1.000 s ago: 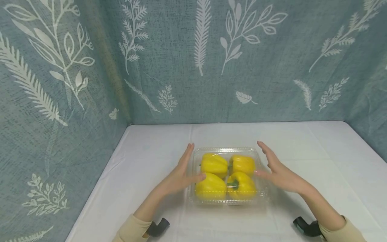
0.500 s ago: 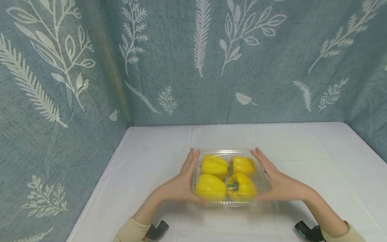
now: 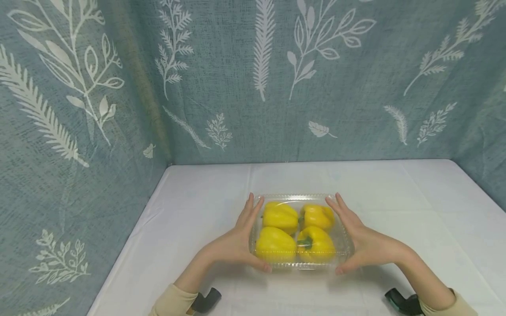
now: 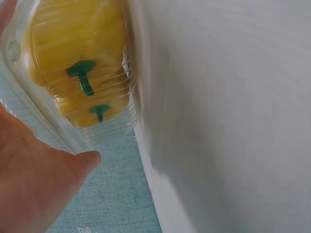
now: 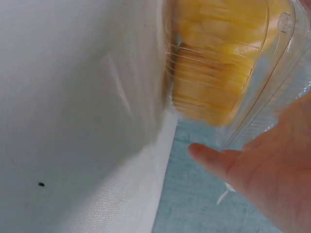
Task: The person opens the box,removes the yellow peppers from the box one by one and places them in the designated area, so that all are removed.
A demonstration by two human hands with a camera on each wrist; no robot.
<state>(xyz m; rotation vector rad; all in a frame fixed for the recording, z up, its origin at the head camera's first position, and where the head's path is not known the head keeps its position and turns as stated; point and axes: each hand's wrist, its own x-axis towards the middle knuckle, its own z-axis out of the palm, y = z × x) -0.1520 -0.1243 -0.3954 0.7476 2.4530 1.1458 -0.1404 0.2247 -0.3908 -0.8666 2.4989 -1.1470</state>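
Observation:
A clear plastic box (image 3: 292,266) with several yellow bell peppers (image 3: 276,244) sits on the white table between the two hands. My left hand (image 3: 236,243) spans the box's left side, fingers straight towards the far corner, thumb at the near corner; in the left wrist view that thumb lies by the rim of the box (image 4: 29,97). My right hand (image 3: 367,245) spans the right side, fingers spread at the far corner. In the right wrist view the right thumb (image 5: 214,158) stands just off the box's near corner (image 5: 228,136). The outer fingers are partly hidden.
White cloth covers the table (image 3: 197,197). A blue-green curtain (image 3: 237,87) with pale leaf prints hangs behind and at both sides. Dark devices (image 3: 206,300) sit at both wrists. A small dark speck (image 5: 41,184) shows on the white cloth in the right wrist view.
Both hands have come inward to the box's sides, thumbs moving to its near edge. Since the middle frame the right thumb has shifted slightly towards the person. The box stays about where it was.

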